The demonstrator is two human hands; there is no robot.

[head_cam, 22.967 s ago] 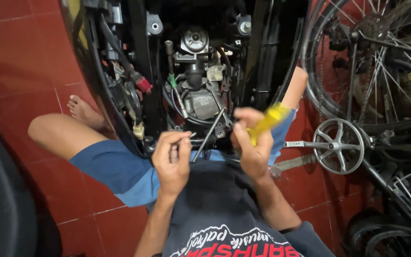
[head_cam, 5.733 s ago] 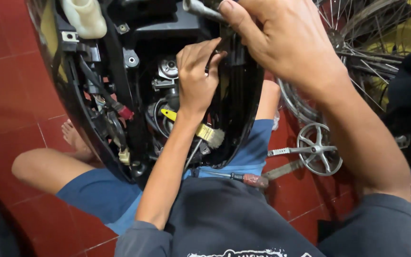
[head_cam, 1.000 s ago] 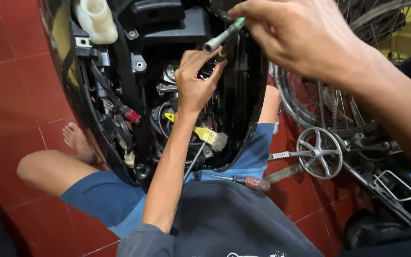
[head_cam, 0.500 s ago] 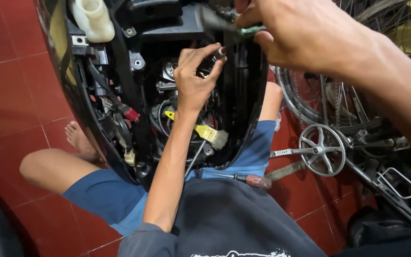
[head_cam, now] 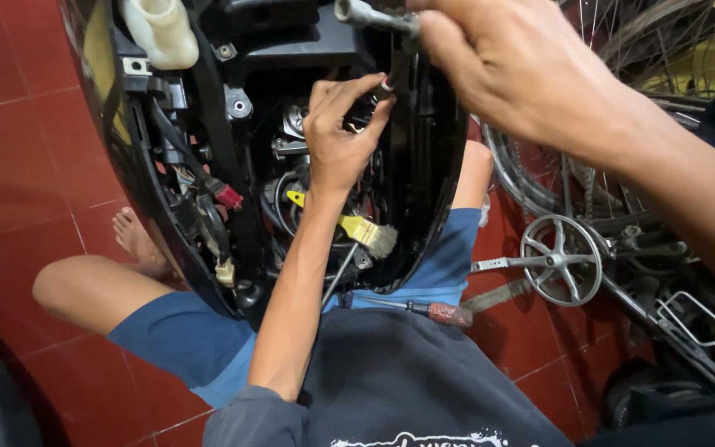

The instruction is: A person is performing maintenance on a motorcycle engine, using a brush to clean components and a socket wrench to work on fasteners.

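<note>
Two hands up | left hand (head_cam: 337, 136) pinches a small dark part (head_cam: 371, 98) at its fingertips, inside the black scooter body (head_cam: 424, 190) | right hand (head_cam: 498, 70) wraps the metal tool (head_cam: 371, 14), just above | part looks hard, tiny (easy to drop), best held by its sides.

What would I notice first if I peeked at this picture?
Probably the two hands at the top, working inside an opened black scooter body. The right hand grips a metal tool up high, while the left hand pinches a small part just below. Lower down, a yellow-handled brush rests among the engine parts.
</note>
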